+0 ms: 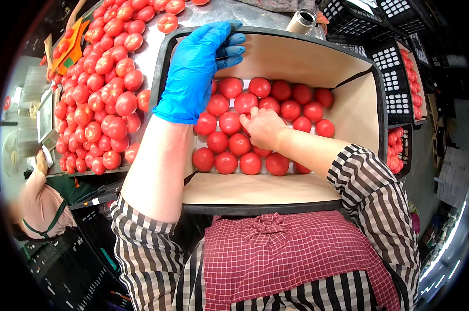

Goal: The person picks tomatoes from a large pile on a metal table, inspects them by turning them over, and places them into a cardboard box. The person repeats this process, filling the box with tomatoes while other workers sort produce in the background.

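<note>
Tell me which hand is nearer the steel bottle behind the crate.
Left. The gloved left hand rests on the crate's far rim, short of the steel bottle; the bare right hand is down among the tomatoes.

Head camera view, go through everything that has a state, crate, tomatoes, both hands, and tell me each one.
Crate: open-topped, paper-lined, partly filled.
Tomatoes in crate: one layer, packed close.
Loose tomatoes: heaped on the table at left.
Left hand: blue-gloved, resting on the crate's left wall.
Right hand: bare, fingers down on a tomato.
Stacked crates: tomatoes show inside.
</note>
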`<state>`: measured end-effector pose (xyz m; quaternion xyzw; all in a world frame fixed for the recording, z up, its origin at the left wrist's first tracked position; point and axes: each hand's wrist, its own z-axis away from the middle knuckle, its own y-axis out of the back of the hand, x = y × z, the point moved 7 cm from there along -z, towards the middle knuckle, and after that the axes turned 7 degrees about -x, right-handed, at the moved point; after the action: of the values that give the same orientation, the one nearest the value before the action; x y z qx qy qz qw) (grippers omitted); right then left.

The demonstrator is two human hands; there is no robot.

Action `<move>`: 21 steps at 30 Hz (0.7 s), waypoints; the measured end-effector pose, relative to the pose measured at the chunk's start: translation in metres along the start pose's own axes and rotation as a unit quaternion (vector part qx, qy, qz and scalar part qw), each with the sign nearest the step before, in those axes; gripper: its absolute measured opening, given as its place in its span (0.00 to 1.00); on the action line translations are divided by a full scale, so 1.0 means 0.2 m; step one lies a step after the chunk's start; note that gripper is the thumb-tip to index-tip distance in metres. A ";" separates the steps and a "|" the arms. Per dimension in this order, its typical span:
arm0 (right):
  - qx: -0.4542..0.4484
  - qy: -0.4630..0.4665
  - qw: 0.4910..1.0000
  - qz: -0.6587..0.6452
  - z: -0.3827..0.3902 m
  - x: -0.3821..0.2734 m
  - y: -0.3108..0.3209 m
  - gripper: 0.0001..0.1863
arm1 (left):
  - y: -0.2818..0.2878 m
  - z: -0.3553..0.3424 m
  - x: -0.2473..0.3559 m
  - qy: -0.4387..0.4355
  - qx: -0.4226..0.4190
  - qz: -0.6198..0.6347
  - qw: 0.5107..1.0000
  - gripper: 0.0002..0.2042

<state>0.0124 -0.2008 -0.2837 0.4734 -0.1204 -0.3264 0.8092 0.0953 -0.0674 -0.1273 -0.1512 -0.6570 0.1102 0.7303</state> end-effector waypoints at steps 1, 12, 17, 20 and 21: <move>-0.023 -0.008 1.000 0.012 -0.02 -0.02 -0.01 0.23 | 0.00 0.01 0.01 -0.002 0.002 -0.004 1.000 0.17; -0.036 -0.067 0.989 -0.125 0.04 0.07 0.11 0.31 | -0.01 0.03 0.05 -0.001 0.018 -0.028 0.999 0.16; -0.029 -0.037 0.983 -0.179 0.06 0.12 0.11 0.32 | -0.01 0.02 0.02 0.012 0.008 -0.040 0.999 0.16; -0.027 -0.046 0.985 -0.165 0.06 0.10 0.10 0.31 | -0.01 0.01 0.01 0.019 0.006 -0.042 0.999 0.16; -0.023 -0.051 0.986 -0.157 0.06 0.08 0.09 0.31 | -0.02 0.02 0.01 0.023 0.007 -0.045 0.999 0.16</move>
<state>0.0261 -0.2132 -0.2637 0.4504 -0.0784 -0.4756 0.7516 0.0920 -0.0697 -0.1236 -0.1189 -0.6457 0.0783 0.7502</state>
